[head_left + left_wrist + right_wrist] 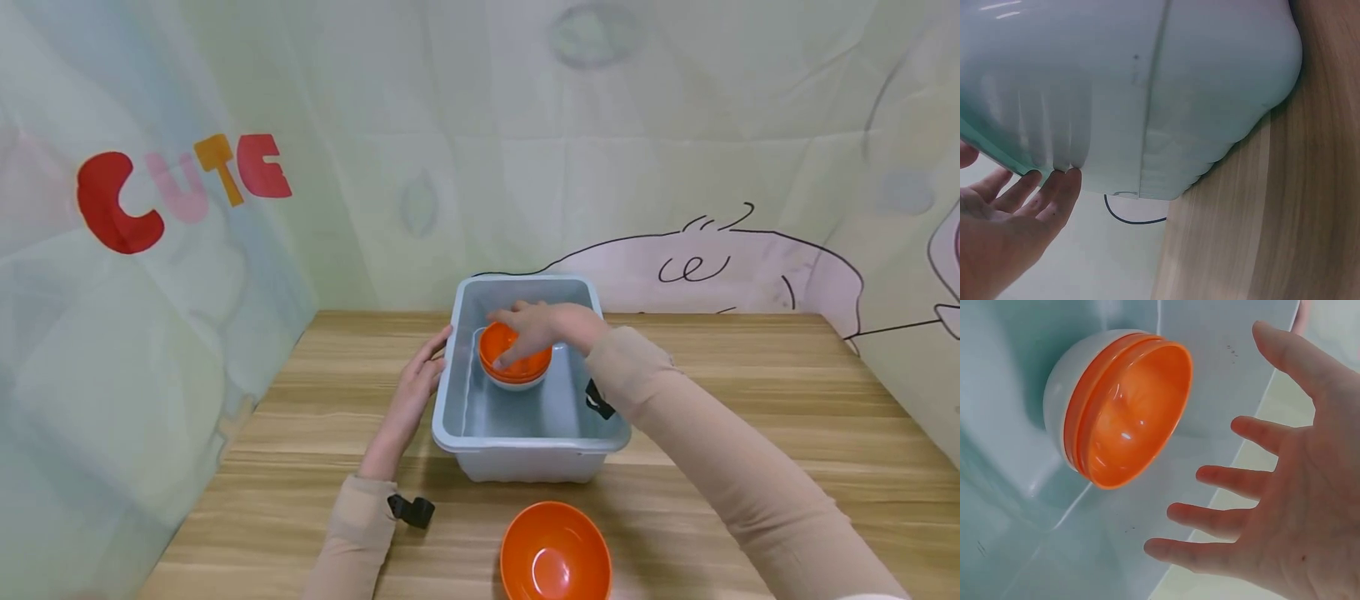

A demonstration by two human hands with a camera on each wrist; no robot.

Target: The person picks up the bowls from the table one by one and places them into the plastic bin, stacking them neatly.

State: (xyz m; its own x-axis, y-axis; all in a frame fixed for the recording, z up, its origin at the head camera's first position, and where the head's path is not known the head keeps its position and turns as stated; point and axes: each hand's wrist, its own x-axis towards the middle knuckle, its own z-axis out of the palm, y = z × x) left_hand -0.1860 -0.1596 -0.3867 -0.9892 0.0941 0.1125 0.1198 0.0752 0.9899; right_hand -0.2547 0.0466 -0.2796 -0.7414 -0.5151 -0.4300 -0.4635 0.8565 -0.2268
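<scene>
A stack of orange bowls [1138,419], white on the outside, stands inside a light blue-grey plastic tub [532,446]. Above that stack my right hand [528,329] is spread; the right wrist view shows its fingers [1235,481] apart and a gap between them and the bowls. My left hand [416,379] touches the tub's left side near the rim. In the left wrist view its fingertips [1072,178] rest against the outer wall, fairly straight. Another orange bowl [555,550] sits on the table in front of the tub, away from both hands.
The tub stands on a wood-grain table [360,350] near its back edge. Behind the table hangs a printed cloth backdrop [390,150] with letters and a cartoon drawing. Each wrist wears a small black camera mount [411,510].
</scene>
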